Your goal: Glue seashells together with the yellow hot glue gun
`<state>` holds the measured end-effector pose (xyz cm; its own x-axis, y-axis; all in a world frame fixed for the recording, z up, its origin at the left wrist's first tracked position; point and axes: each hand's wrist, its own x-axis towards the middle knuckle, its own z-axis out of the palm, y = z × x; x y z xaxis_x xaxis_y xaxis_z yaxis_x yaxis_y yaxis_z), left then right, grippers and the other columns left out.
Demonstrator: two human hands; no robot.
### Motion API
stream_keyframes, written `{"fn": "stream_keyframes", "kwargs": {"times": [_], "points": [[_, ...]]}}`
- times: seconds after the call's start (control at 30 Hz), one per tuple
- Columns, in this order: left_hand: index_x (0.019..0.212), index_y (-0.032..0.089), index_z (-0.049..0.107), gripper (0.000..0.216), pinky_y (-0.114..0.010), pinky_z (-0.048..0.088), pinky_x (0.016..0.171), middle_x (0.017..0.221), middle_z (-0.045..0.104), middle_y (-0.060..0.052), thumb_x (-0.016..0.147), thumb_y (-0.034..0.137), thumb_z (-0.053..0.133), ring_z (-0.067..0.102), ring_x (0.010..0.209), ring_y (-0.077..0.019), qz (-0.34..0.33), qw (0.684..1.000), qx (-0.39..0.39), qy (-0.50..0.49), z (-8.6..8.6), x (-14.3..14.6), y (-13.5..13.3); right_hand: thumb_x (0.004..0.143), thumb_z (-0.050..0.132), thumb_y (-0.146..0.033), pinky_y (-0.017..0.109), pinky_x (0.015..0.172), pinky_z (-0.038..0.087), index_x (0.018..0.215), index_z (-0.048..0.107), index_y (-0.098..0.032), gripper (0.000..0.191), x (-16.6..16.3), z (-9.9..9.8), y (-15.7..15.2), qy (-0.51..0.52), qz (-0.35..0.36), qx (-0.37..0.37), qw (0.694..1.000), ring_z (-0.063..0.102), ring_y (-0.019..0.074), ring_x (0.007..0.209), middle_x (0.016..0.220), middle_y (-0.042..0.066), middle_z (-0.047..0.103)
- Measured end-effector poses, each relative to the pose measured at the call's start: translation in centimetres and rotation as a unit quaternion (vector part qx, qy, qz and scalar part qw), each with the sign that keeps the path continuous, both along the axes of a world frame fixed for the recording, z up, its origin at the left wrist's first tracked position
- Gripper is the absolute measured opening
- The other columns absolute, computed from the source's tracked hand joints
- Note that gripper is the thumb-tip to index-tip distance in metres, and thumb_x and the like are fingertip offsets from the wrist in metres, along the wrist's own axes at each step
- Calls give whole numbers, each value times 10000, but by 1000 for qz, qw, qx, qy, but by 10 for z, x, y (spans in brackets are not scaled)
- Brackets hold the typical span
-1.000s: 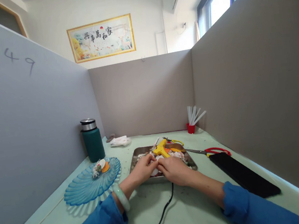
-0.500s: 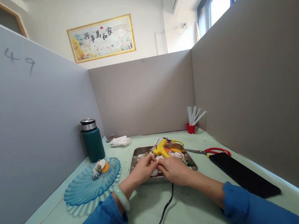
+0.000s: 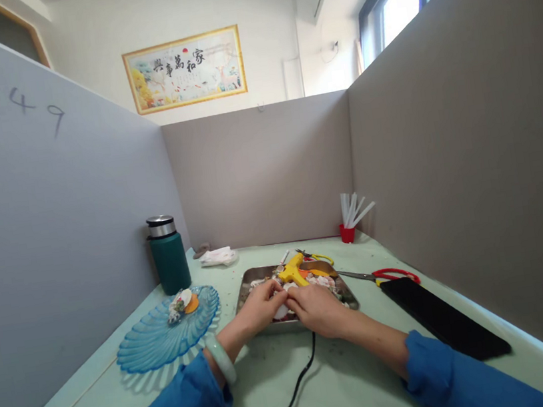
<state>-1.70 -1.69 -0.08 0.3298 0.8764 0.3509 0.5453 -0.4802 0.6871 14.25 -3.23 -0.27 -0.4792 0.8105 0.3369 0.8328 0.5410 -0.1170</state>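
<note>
Both of my hands meet over the near half of a metal tray full of small shells and craft bits. My left hand and my right hand have their fingers curled and pinched together around a small white piece, probably a shell. A yellow glue gun lies in the tray just beyond my fingertips. Its black cord runs toward me between my arms.
A blue shell-shaped glass plate with a few shells sits at the left, a green flask behind it. Red-handled scissors and a black flat object lie at the right. A red cup of white sticks and a white cloth stand at the back.
</note>
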Motion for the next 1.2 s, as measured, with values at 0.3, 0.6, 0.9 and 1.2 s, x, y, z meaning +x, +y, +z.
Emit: {"fn": "stream_keyframes", "kwargs": {"times": [0.3, 0.6, 0.9, 1.2], "points": [[697, 154, 525, 241, -204, 334, 529, 622, 487, 22, 765, 380, 476, 422, 579, -104, 5, 1000, -8, -9, 1, 0, 0, 918, 255, -413, 261, 651, 309, 979, 602, -192, 416, 1, -4, 3, 17, 7, 10, 1000, 566, 183, 785, 882, 70, 650], [675, 152, 490, 254, -206, 326, 513, 640, 471, 21, 770, 383, 444, 413, 584, -100, 0, 999, -21, -25, -1, 0, 1, 918, 248, -406, 263, 647, 298, 974, 603, -196, 416, 1, -4, 3, 15, 10, 4, 1000, 557, 177, 774, 879, 67, 649], [672, 154, 490, 239, -211, 331, 533, 640, 474, 26, 758, 373, 447, 420, 593, -103, 5, 999, -27, -27, 0, 0, 2, 912, 264, -411, 265, 618, 285, 958, 609, -189, 413, 1, -4, 4, 11, 6, 14, 1000, 567, 178, 756, 855, 66, 651], [702, 149, 518, 251, -201, 329, 516, 622, 481, 23, 761, 390, 479, 429, 579, -100, -7, 999, -20, -28, -1, 0, 1, 918, 256, -412, 261, 633, 293, 952, 602, -188, 413, 1, -4, 3, 21, 7, 6, 1000, 563, 176, 766, 866, 65, 648]]}}
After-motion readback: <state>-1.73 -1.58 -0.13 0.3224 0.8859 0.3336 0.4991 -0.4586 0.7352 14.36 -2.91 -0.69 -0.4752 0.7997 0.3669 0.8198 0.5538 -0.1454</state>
